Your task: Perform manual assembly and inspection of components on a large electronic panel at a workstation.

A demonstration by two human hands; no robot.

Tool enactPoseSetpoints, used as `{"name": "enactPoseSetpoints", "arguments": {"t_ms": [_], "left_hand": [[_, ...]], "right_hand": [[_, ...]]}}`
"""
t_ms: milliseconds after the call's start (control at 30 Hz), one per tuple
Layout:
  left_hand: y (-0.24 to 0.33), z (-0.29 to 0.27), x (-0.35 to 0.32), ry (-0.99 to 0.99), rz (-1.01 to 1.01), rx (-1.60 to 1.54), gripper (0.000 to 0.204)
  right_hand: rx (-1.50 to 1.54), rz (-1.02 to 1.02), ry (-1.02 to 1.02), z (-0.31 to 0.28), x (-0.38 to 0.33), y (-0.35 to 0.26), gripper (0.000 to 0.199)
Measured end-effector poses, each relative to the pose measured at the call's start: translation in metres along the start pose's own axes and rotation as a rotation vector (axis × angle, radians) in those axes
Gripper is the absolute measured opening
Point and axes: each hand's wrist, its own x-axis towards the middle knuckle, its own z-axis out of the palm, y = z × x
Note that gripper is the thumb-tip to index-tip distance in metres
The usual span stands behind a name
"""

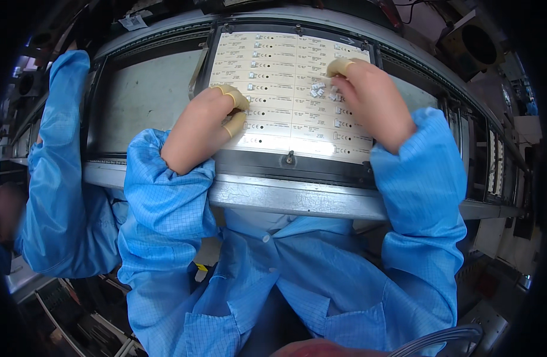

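A white printed circuit board panel (277,89), divided into rows of repeated cells, lies in a dark frame before me. Small white connectors (251,87) sit in many of the cells. Over the panel's left column is my left hand (205,122), yellow cots on its fingers. Its thumb and fingers close in a pinch beside one cell; what lies between them is hidden. My right hand (368,95) hovers at the right column, fingers curled together, also with cots. Just left of it rests a loose cluster of small white connectors (317,89) on the panel.
The dark frame (255,163) sits between metal conveyor rails (297,196). Screw fasteners (289,157) stand up along its edge. A grey-green surface (148,98) lies left of the panel. At far left, a co-worker's blue sleeve (59,149) reaches over the rail.
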Motion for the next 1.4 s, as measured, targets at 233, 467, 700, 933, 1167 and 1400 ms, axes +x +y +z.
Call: {"name": "enactPoseSetpoints", "arguments": {"t_ms": [233,467,700,933,1167,1400], "left_hand": [[0.002,-0.002,0.001,-0.012,0.074,0.028,0.015],[0.001,0.003,0.001,-0.008,0.093,0.122,0.015],[0.010,0.007,0.003,0.027,0.128,0.148,0.016],[0.011,0.002,0.001,-0.002,0.143,0.186,0.010],[0.051,-0.001,0.037,0.021,0.078,0.124,0.019],[0.056,0.044,0.067,-0.049,-0.053,0.018,0.026]], "right_hand": [[0.269,0.101,0.100,-0.021,-0.047,0.007,0.016],[0.402,0.176,0.094,-0.023,-0.063,-0.001,0.016],[0.474,0.249,-0.003,-0.016,-0.081,-0.006,0.017],[0.280,0.095,-0.003,-0.002,-0.084,-0.007,0.015],[0.169,0.054,0.042,0.004,-0.082,-0.010,0.015],[0.049,-0.007,0.026,0.003,-0.084,-0.010,0.015]]}}
